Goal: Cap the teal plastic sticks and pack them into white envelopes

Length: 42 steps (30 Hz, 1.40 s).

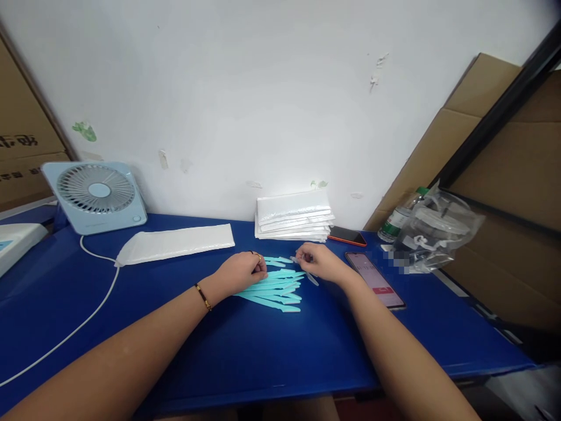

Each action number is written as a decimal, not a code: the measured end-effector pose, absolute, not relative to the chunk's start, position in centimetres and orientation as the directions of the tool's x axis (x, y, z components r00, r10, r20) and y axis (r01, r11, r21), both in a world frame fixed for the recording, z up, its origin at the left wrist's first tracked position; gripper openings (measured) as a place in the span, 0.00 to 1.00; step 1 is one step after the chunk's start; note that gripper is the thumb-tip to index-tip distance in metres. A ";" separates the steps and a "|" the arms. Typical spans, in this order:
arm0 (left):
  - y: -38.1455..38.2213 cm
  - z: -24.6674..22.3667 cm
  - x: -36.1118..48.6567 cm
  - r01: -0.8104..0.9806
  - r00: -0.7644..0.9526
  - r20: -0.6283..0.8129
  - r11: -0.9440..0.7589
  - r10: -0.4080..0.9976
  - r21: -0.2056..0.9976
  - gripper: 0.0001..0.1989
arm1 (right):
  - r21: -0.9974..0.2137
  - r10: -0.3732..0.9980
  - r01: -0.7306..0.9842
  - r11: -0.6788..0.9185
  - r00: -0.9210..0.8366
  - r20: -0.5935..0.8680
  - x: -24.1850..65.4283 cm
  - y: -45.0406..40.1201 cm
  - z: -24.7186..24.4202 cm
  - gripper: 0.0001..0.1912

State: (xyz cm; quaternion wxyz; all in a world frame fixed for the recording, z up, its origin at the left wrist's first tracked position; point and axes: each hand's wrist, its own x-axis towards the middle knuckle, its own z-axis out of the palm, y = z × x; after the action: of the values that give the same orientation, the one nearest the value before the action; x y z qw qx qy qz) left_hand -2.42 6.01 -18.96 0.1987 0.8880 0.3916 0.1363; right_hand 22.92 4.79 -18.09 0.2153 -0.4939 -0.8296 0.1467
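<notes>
Right now the right hand (319,262) has its thumb and fingertips pinched narrow on a small clear piece (294,259), while another clear strip (312,279) shows just below that hand. Over on the left side, the left hand (251,270) has its fingers bent in close above the teal sticks (276,285); whether they grip one, I cannot tell. Those sticks fan out across the blue table (245,356) between and below the hands, a couple of them lying apart at the top, reaching toward the right fingertips. Just behind sits the stack of white padded sleeves (293,217), near the wall (263,99), with a single white sleeve (184,242) lying off to the left. An orange-edged phone (347,236) rests beside the stack, and a phone with a lit screen (374,279) lies by the right forearm. Farther right stand a green-capped bottle (397,223) and a bagged cup (432,234); far left, a pale blue fan (99,193) with its white cable (103,301) trailing down.
</notes>
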 end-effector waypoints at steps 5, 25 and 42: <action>6.2 -18.9 -2.6 0.643 0.613 0.132 -0.590 0.779 0.489 0.10 | -0.697 0.905 0.619 0.362 -0.413 0.102 24.0 4.5 -17.8 0.08; 6.7 -18.6 -2.7 0.687 0.579 0.255 -0.632 0.775 0.359 0.08 | -0.682 0.909 0.626 0.379 -0.388 0.150 21.3 4.1 -17.8 0.12; 6.8 -18.8 -2.8 0.650 0.727 0.233 -0.757 0.646 0.070 0.13 | -0.387 0.938 0.855 0.344 -0.334 0.097 24.6 4.7 -18.1 0.05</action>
State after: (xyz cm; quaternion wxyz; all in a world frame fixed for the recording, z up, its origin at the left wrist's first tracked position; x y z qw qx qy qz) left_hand -2.80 6.80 -18.83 -0.0082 0.9292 0.3486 0.1221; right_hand 24.64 4.68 -18.09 0.1530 -0.5566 -0.8054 0.1344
